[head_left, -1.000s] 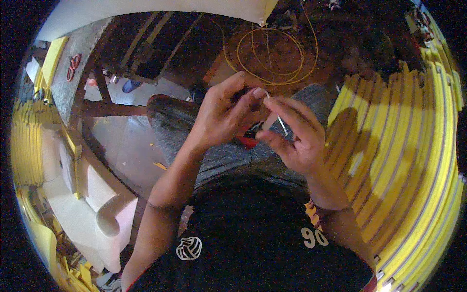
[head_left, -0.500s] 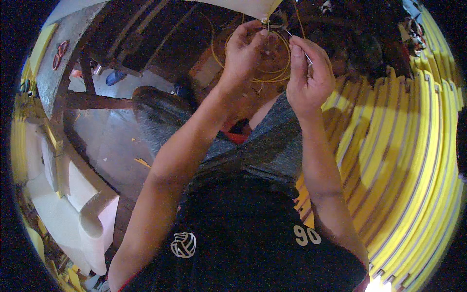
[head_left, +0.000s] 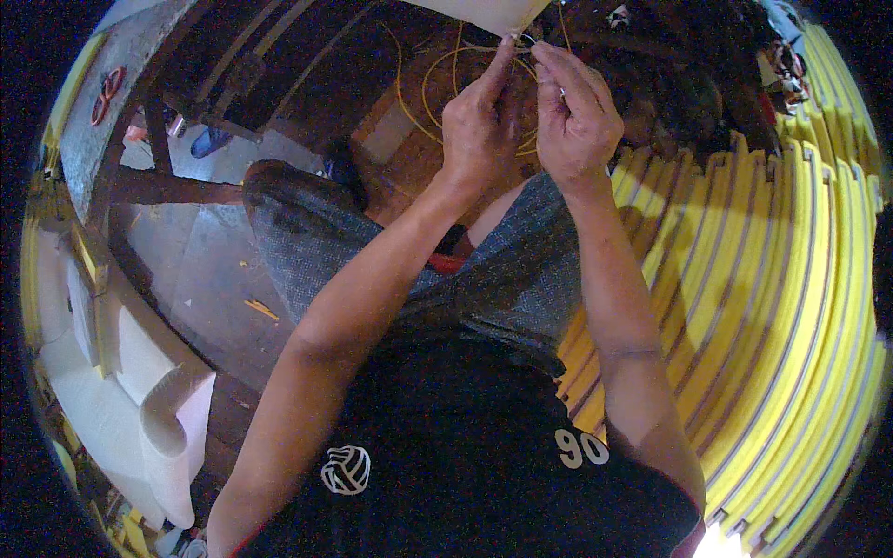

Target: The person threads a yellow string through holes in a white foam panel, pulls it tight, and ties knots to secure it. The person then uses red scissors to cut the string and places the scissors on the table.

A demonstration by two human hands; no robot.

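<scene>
The slim metal tool [head_left: 528, 39] you pinch in your right hand [head_left: 579, 126] is mostly hidden by fingers, its curved tip at the pale, flat panel's [head_left: 493, 9] corner, which the top edge crops. Your left hand [head_left: 479, 130] points up to that corner; whether it grips, you can't tell. Thin yellow cord [head_left: 427, 79] loops behind; ridged yellow strips [head_left: 744, 307] lie right.

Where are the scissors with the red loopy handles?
The red, loop-handled scissors are at the upper left of the head view, lying on the long grey surface, far to the left of the person's bare left hand.
</scene>
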